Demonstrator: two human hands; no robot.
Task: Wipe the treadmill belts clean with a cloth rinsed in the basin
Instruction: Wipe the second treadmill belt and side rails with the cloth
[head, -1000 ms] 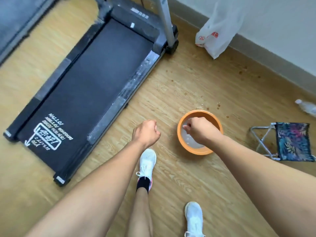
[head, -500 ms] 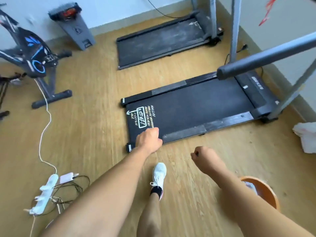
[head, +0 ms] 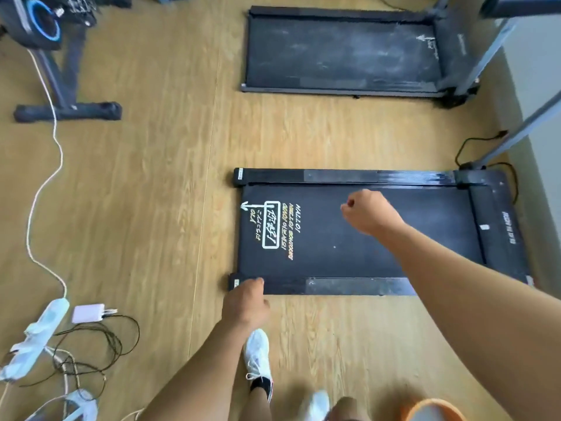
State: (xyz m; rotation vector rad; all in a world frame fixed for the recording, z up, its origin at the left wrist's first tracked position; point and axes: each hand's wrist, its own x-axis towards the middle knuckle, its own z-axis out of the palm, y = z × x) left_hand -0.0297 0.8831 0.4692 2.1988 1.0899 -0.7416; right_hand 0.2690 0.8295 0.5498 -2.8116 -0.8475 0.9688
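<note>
Right hand [head: 368,212] is hovering fisted over belt [head: 334,256]. Cloth is possibly balled inside, cannot tell. Left hand [head: 247,302] is hanging loosely curled, empty. Basin [head: 409,413] is sitting at 5 o'clock. Risk: an over-wet cloth dripping, slicking floor [head: 151,192] near strip [head: 39,329] at 8 o'clock.

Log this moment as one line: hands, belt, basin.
right hand: curled over near treadmill belt, cloth not visible | left hand: loosely curled, by that treadmill's corner | basin: on floor, person's right
</note>
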